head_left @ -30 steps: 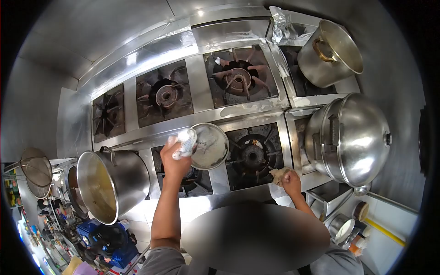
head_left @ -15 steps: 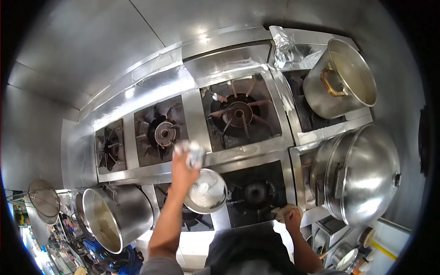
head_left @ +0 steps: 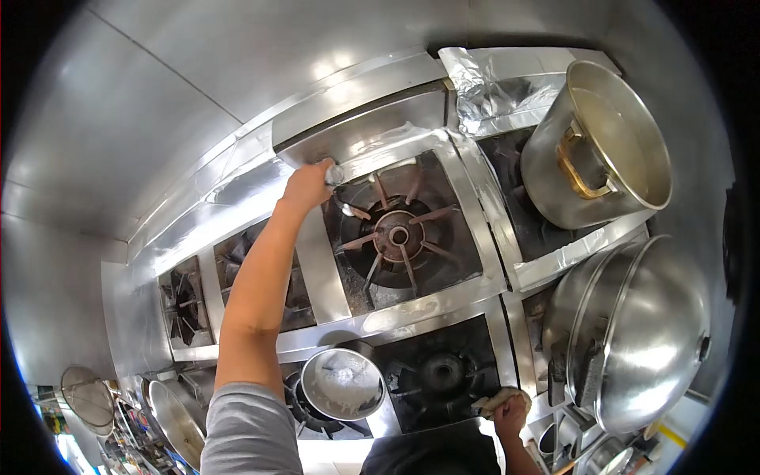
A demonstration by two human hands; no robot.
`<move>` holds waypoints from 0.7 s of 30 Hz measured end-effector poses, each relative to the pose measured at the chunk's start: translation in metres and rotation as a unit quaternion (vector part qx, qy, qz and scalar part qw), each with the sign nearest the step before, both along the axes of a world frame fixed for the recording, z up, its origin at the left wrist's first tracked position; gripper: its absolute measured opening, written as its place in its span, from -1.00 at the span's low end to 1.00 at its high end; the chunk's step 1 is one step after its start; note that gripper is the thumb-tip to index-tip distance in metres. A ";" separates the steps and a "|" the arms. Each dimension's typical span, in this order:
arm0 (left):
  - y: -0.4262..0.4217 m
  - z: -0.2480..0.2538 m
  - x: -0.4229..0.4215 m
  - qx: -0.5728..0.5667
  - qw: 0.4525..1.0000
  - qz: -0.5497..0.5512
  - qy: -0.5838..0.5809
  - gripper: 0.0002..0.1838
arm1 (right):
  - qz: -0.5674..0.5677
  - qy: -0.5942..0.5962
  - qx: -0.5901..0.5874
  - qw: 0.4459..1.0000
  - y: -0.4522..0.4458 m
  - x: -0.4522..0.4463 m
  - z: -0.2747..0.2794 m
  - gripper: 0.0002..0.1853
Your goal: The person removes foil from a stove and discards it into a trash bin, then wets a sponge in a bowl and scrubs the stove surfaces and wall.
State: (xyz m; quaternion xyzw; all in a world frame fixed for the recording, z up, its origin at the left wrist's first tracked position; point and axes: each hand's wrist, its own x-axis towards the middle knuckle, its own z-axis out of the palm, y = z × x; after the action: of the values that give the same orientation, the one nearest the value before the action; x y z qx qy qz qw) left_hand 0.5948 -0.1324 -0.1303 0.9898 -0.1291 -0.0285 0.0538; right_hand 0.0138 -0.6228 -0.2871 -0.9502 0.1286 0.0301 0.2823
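Note:
My left hand (head_left: 309, 185) reaches far across the stove, closed on a silvery scouring pad (head_left: 334, 174) that shows past the fingertips. It presses at the back edge of the cooktop, by the rear corner of the large burner (head_left: 398, 229). White suds lie along that edge. Near the front edge, my right hand (head_left: 511, 415) is closed on a beige cloth (head_left: 500, 398), beside the dark front burner (head_left: 443, 372). A metal bowl (head_left: 343, 384) of whitish, foamy liquid sits over the front burner left of it.
At the back right stands a tall pot (head_left: 558, 178) with liquid in it, beside crumpled foil (head_left: 475, 91). A large domed lidded pan (head_left: 657, 332) is at the right. Another pot (head_left: 176, 423) and a mesh strainer (head_left: 85, 396) are at the lower left.
My left hand has moved from above the bowl, forward to the back edge, carrying the scouring pad. My right hand still holds the cloth near the front edge. The view has shifted.

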 end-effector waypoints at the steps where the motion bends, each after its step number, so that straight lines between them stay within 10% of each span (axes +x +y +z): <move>1: -0.002 -0.007 0.004 0.002 1.000 -0.005 0.003 -0.48 | -0.005 0.003 0.002 1.000 0.000 0.002 0.005 -0.80; 21: -0.050 -0.041 0.033 0.031 0.997 -0.053 -0.044 -0.54 | 0.022 -0.018 0.017 0.999 0.002 0.002 0.010 -0.80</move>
State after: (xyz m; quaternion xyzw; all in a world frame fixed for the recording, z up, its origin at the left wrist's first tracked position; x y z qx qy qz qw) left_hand 0.6282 -0.1821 -0.1718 0.9830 -0.1827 0.0086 0.0157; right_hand 0.0157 -0.6211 -0.2769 -0.9482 0.1019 0.0214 0.3000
